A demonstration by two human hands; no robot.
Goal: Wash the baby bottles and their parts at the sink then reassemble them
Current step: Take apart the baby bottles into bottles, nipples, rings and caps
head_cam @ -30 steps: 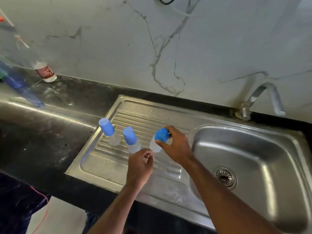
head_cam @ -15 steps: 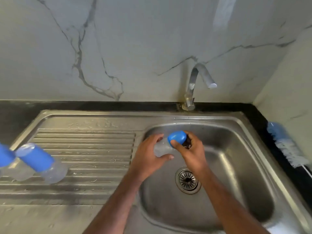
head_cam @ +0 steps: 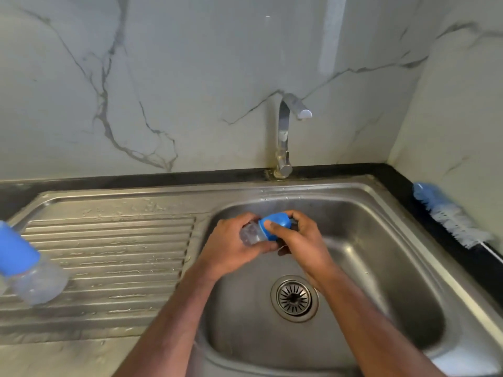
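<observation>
no readable text, labels or numbers

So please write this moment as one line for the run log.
left hand: holds bottle | right hand: grips blue cap | over basin | tap: dry

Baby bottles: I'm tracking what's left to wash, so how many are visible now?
2: one baby bottle held in both hands over the basin, another on the drainboard at the frame's left edge. More may sit out of view.
</observation>
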